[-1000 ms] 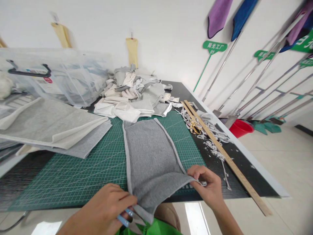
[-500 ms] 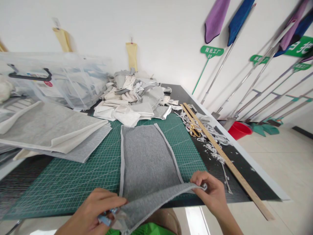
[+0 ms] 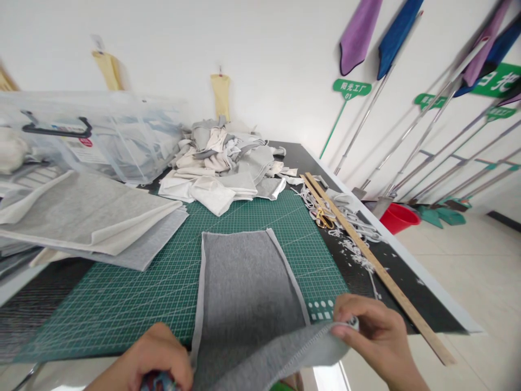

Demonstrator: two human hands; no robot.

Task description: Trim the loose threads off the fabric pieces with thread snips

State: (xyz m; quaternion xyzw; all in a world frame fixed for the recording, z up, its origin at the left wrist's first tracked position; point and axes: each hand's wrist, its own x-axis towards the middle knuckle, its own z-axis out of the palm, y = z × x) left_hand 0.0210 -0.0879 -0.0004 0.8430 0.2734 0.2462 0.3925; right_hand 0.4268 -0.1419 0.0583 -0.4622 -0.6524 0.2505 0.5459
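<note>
A grey fabric panel [image 3: 248, 282] with pale stitched edges lies on the green cutting mat [image 3: 138, 304], its near end lifted toward me. My right hand [image 3: 376, 336] pinches the lifted right corner between thumb and fingers. At the panel's near left edge, my left hand [image 3: 158, 355] is closed around a small blue-and-reddish thing [image 3: 158, 382], mostly hidden in the fist. Whether this hand also grips the fabric, I cannot tell. The lifted hem curves between the hands and runs off the bottom of the view.
Grey fabric sheets [image 3: 93, 217] are stacked on the left before a clear plastic bin [image 3: 122, 146]. Behind the mat rises a heap of cloth pieces [image 3: 228, 163]. On the right lie wooden rulers [image 3: 366, 252], gold-handled scissors [image 3: 324, 219] and thread scraps, with a red bucket [image 3: 399, 217] beyond.
The panel has slid toward me. My right hand has moved right and slightly down with its corner. My left hand has shifted left and turned, its fingers now curled more into a fist.
</note>
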